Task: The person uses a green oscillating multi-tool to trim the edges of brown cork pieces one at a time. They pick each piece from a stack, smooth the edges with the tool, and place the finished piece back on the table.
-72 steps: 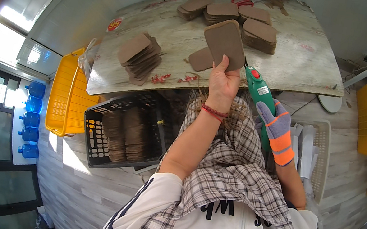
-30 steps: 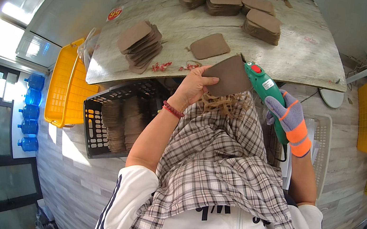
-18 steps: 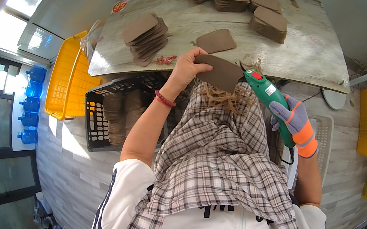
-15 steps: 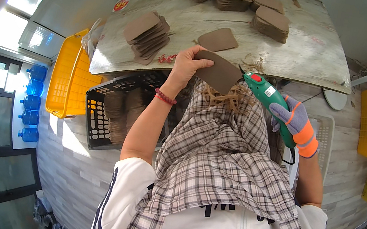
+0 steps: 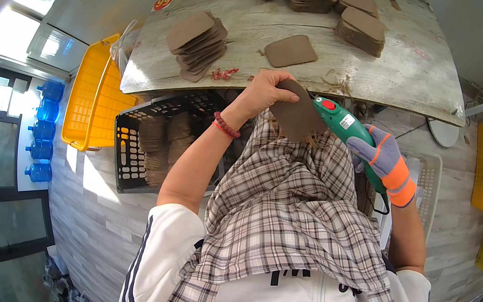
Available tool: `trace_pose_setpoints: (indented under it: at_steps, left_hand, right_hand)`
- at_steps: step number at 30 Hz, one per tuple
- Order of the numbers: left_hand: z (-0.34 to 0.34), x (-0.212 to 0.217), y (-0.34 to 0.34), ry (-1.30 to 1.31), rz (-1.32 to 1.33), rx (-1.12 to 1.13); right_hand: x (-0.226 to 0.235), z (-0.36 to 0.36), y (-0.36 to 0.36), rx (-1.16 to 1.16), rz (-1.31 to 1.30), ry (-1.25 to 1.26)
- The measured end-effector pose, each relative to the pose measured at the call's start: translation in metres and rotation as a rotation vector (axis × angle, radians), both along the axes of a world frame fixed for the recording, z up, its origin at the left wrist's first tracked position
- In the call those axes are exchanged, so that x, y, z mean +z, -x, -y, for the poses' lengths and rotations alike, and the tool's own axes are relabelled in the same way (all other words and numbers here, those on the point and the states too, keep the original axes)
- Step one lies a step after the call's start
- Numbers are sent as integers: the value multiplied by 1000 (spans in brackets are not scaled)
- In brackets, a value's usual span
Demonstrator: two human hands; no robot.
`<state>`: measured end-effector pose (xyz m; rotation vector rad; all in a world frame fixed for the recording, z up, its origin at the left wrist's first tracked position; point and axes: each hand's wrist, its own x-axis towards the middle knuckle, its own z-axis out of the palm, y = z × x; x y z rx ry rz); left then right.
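Note:
My bare left hand (image 5: 266, 95) pinches a flat brown rounded pad (image 5: 298, 117) by its upper left edge, thumb on top, just off the table's front edge. In a grey and orange glove, my right hand (image 5: 384, 162) is wrapped round a green corded handheld power tool (image 5: 348, 126) with a red switch. The tool's narrow tip meets the pad's upper right edge; its exact contact is partly hidden. Thin brown trimmings (image 5: 311, 140) lie on the checked apron (image 5: 287, 183) below the pad. A single loose brown pad (image 5: 292, 51) rests on the table beyond my left hand.
On the wooden table (image 5: 248, 26), a leaning pad stack (image 5: 194, 39) stands left and several neat stacks (image 5: 361, 31) stand at the back. A black crate (image 5: 126, 158) holding brown pieces sits below left. Yellow baskets (image 5: 95, 96) flank both sides; a white basket (image 5: 429, 181) is lower right.
My left hand has shifted slightly right and turned the pad so it slants more downward. The tool has moved a little left, its tip now up against the pad's upper right edge.

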<state>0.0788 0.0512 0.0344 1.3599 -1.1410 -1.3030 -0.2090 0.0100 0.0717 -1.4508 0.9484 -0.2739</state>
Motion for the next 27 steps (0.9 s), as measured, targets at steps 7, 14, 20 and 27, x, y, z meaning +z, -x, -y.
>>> trace_pose_setpoints:
  at_steps: [7,14,20,27]
  left_hand:
    - [1,-1,0,-67,101,-127]
    - [-12,8,3,-23,-67,-21]
    - [-6,43,-159,311,5,720]
    - [13,40,-228,165,1464,1035]
  right_hand:
    - [1,1,-11,33,7,7]
    - [-18,-1,-31,-25,135,29]
    - [-30,4,-6,-143,110,-25]
    - [-32,1,2,-189,79,51]
